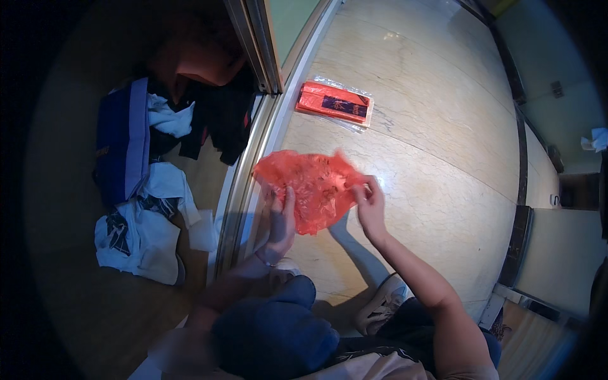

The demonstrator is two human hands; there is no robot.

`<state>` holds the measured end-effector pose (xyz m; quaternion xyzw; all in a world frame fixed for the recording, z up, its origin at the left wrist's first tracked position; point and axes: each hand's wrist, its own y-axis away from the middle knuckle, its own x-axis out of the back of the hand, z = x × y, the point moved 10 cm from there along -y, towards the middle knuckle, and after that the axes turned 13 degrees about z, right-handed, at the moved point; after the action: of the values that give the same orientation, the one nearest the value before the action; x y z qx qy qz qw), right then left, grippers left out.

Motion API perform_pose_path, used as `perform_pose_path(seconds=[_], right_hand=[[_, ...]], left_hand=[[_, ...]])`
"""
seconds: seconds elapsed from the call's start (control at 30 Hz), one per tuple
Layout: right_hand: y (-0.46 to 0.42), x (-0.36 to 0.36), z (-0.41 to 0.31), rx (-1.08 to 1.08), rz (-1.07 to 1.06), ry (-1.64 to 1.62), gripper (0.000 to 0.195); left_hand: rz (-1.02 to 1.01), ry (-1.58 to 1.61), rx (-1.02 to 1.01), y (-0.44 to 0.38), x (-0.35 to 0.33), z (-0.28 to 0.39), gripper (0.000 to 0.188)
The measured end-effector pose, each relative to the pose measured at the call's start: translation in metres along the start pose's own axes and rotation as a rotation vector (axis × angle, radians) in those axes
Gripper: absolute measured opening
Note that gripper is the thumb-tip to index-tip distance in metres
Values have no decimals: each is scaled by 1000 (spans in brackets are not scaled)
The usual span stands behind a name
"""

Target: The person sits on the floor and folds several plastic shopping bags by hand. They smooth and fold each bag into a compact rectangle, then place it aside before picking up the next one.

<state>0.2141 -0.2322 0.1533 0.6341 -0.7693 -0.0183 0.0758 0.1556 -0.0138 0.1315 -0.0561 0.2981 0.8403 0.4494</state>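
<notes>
A crumpled, thin red plastic bag (316, 190) with dark markings is spread between my two hands, above the tiled floor. My right hand (370, 204) pinches its right edge between thumb and fingers. On the other side, my left hand (283, 216) touches the bag's lower left part with fingers raised; whether it grips the film is unclear. Beyond the bag, a flat stack of folded red plastic (313, 97) with a dark printed panel lies on the floor, with clear plastic wrapping around its edges.
A metal door track (237, 204) runs along the left of the tiles. Past it lie a dark blue fabric bag (116, 142), white clothes (156, 242) and black clothing (218, 118). My shoes and bent knees are close below my hands. Cabinets or doors line the right side.
</notes>
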Motion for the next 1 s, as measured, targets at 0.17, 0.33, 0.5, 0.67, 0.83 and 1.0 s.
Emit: perform_pose_path(seconds=[0.17,0.33,0.5,0.67,0.83,1.0], right_hand=[[-9,49,66,-568,315,-305,14],[6,71,105,-819,259,-261,38],[-26,125,132,-400,433,190,50],[-26,64,0,677,360,771,55],[-53,34,0,588,249,732,45],[-62,-7,27,561,62,878,34]], left_hand=[[146,79,423,13,62,-87,43],[31,-37,558,29,91,-132,39],[105,-182,582,13,84,-124,43],[63,-504,349,-16,83,-93,42],[-89,-667,142,-42,88,-120,31],[-137,-708,-6,-38,102,-132,26]])
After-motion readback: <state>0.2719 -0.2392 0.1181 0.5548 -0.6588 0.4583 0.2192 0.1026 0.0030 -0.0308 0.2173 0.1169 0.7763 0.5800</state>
